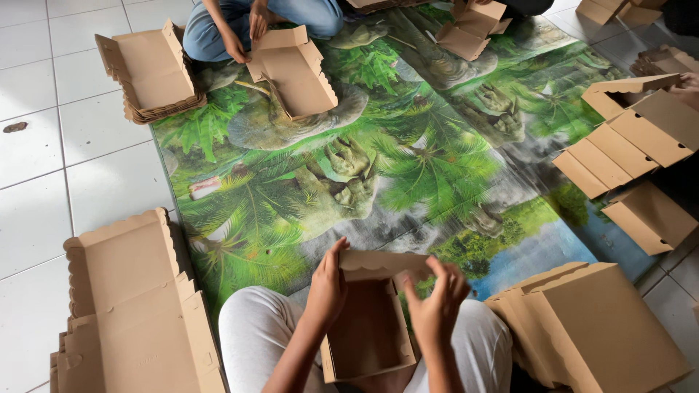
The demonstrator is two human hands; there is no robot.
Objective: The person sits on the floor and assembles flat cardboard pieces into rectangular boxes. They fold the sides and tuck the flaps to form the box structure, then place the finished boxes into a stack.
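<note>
White tiled floor, printed jungle-pattern mat spread over it, stacks of flat brown cardboard box blanks at its edges, small dark scrap on the tiles

Cut off at the bottom edge: flat cardboard stack and near end of the box. Hidden behind the box flap: left-hand fingers.

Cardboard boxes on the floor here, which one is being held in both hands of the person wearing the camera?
The half-folded brown box on the wearer's lap: left hand and right hand grip its far end. The other boxes lie in stacks or with other people.
</note>
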